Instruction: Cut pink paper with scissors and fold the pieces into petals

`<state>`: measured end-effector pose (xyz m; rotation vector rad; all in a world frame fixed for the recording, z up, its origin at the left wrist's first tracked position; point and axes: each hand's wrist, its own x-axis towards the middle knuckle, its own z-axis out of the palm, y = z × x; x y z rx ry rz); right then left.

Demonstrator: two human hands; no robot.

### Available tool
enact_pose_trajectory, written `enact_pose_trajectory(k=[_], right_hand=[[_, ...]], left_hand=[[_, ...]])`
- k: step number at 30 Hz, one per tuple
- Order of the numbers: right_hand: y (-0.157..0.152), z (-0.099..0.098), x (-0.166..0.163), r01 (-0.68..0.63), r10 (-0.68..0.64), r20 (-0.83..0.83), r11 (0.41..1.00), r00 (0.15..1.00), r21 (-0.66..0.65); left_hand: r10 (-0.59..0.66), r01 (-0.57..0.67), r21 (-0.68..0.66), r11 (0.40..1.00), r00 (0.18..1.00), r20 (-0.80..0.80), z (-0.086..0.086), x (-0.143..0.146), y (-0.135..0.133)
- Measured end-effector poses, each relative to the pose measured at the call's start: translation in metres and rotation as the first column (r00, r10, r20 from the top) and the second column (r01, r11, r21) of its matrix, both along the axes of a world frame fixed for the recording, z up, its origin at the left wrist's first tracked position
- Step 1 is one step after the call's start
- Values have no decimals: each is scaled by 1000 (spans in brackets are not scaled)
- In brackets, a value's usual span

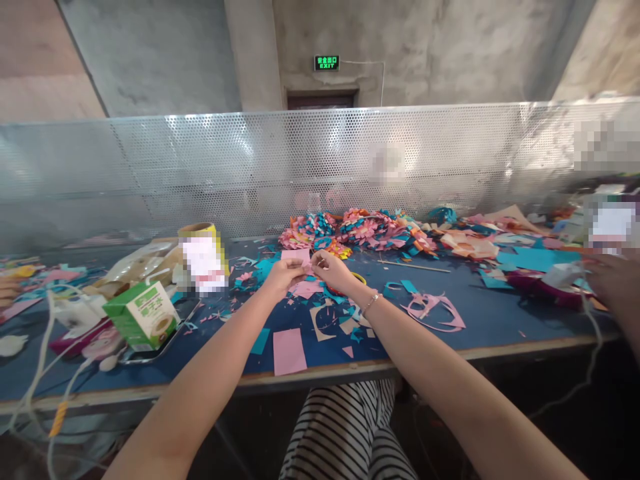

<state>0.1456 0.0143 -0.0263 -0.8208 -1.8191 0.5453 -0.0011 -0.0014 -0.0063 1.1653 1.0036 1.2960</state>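
Both my hands on the pink paper.
My left hand (283,274) and right hand (333,269) pinch a pink paper piece (297,256) above the scrap-strewn blue desk (490,313).

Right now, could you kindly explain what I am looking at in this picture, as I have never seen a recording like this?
There is no machine here: a person wears a camera on the head, looking forward and down, so you see their own two bare arms. The left hand and the right hand meet above a blue table and together pinch a small pink paper piece. Around them lie paper scraps, a pink rectangle near the front edge, a green carton to the left, and a heap of colourful paper flowers further back. A perforated metal screen stands behind the table. At the far right, another person's hand shows.
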Motion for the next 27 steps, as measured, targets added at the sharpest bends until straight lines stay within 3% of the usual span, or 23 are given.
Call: enact_pose_trajectory(k=[19, 27], right_hand=[[-3, 4, 0, 36, -35, -28, 999, 999, 33], [-5, 4, -1, -47, 30, -131, 992, 991, -121]], left_hand=[[3, 2, -66, 998, 997, 72, 6, 3, -7], [11, -8, -27, 1000, 992, 129, 0, -2, 1]])
